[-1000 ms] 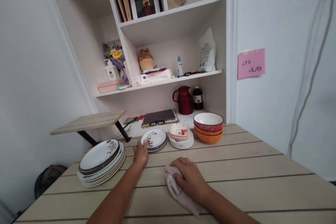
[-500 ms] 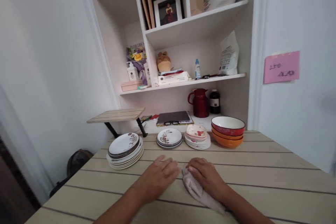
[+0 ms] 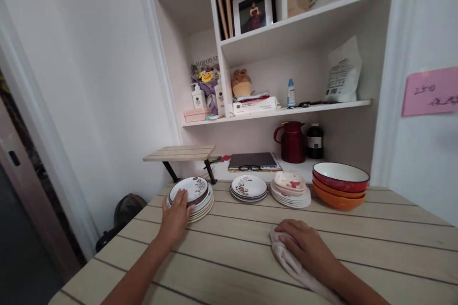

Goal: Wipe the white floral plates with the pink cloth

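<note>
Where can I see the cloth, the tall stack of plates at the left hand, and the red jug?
Cloth (image 3: 290, 264): head view, on its bunched folds.
Tall stack of plates (image 3: 195, 188): head view, on the top plate's white face.
Red jug (image 3: 293, 145): head view, on the middle of its body.

Left hand (image 3: 174, 219), right hand (image 3: 308, 249), forearms (image 3: 141, 271), all bare

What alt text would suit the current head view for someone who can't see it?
A person's left hand is at the tallest plate stack on a plank-patterned table, while the right hand lies on a pale, bunched cloth. Farther back are another plate stack, small dishes on saucers, and red and orange bowls, before a white shelf unit.
</note>
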A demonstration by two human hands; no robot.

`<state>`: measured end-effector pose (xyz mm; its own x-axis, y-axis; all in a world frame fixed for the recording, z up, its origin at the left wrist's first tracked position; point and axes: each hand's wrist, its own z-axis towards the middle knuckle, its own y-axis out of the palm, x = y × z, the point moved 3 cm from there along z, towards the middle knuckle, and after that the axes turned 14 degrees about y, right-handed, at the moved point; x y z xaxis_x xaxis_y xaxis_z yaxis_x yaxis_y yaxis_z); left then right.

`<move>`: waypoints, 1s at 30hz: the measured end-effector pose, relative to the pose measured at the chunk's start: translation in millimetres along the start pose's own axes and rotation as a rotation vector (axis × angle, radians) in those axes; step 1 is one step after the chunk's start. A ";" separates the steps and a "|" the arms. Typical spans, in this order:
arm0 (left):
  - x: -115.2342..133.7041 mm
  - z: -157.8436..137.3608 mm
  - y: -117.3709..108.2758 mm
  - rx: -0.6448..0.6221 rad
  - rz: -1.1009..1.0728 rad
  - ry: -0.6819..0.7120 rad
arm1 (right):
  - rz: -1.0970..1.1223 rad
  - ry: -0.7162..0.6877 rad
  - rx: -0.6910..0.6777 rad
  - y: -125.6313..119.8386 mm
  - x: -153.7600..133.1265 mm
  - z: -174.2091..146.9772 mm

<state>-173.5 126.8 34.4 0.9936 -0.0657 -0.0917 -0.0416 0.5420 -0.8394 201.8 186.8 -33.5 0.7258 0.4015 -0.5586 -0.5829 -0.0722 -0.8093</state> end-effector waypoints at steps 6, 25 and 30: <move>-0.9 4.9 -2.1 0.005 -0.080 -0.003 | -0.005 0.004 0.008 -1.2 -1.7 -2.1; 3.4 3.4 -16.7 -0.138 -0.180 0.152 | -0.002 -0.005 0.016 -0.3 0.2 -2.0; -0.7 7.9 -11.2 -0.112 -0.063 0.132 | -0.003 0.006 0.010 -0.2 0.4 -1.9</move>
<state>-172.8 127.4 48.1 0.9724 -0.2103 -0.1006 0.0015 0.4370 -0.8995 202.8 185.2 -33.9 0.7297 0.3960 -0.5574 -0.5842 -0.0623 -0.8092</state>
